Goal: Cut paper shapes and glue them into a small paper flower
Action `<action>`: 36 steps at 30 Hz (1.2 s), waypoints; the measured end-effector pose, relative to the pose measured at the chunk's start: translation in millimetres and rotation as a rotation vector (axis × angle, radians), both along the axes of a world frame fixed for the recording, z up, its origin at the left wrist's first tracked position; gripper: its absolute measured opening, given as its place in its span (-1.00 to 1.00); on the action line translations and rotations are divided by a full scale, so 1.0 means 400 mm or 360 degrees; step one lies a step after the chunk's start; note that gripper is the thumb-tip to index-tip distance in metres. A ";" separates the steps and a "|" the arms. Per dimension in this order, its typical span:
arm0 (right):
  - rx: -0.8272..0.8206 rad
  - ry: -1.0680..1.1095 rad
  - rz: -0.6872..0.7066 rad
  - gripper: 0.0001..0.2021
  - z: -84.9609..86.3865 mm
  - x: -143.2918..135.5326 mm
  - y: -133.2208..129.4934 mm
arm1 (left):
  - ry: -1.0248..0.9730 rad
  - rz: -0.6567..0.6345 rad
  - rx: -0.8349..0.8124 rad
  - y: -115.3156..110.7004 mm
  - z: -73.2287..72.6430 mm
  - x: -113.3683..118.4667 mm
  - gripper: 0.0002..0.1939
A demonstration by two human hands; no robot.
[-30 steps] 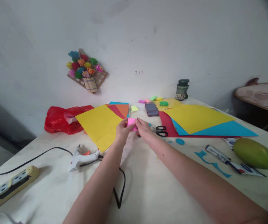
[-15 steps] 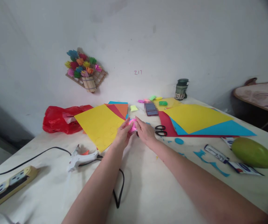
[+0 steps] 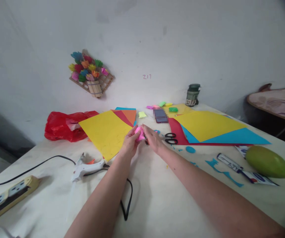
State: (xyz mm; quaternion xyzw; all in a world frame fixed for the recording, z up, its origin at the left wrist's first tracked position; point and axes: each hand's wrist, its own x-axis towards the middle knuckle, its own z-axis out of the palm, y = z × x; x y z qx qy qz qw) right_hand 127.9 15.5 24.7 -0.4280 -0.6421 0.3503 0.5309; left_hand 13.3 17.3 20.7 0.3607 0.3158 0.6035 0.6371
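A small bright pink piece point(image 3: 139, 133) is between my two hands above the middle of the table; its exact shape is hard to make out. My left hand point(image 3: 130, 140) has its thumb and fingers closed on the pink piece from the left. My right hand point(image 3: 153, 138) touches its right side with closed fingers. Black-handled scissors point(image 3: 171, 138) lie just right of my right hand. Blue paper scraps and a blue paper disc point(image 3: 190, 150) are nearby on the table.
Yellow paper point(image 3: 107, 132) and a red bag point(image 3: 65, 127) lie left. A glue gun point(image 3: 85, 168) with its cord and a power strip point(image 3: 11, 198) are front left. At right are more coloured sheets point(image 3: 209, 124), a marker point(image 3: 230, 162) and a green mango-like fruit point(image 3: 267, 162). A phone point(image 3: 160, 115) lies behind.
The pink piece has turned a little and shifted slightly left between my hands. The fingers of my right hand have moved slightly, and a dark bit now shows beside them.
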 end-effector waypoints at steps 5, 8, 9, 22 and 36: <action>-0.0317 0.0682 -0.0038 -0.51 0.008 0.003 0.016 | 0.0064 0.0038 0.0062 -0.011 0.012 0.012 -0.37; -0.0422 0.0732 -0.0013 -0.57 0.011 -0.001 0.016 | 0.0140 0.0040 0.0131 -0.015 0.010 0.021 -0.31; -0.0460 0.0762 -0.0029 -0.60 0.013 -0.004 0.015 | 0.0161 0.0049 0.0157 -0.015 0.007 0.024 -0.29; -0.0377 0.0838 -0.0267 -0.68 0.004 -0.004 0.029 | 0.0070 -0.0109 0.0166 -0.029 0.007 0.045 -0.59; -0.0452 0.0638 -0.0115 -0.59 0.000 -0.007 0.017 | -0.0013 0.0027 0.0172 -0.006 -0.012 0.026 -0.71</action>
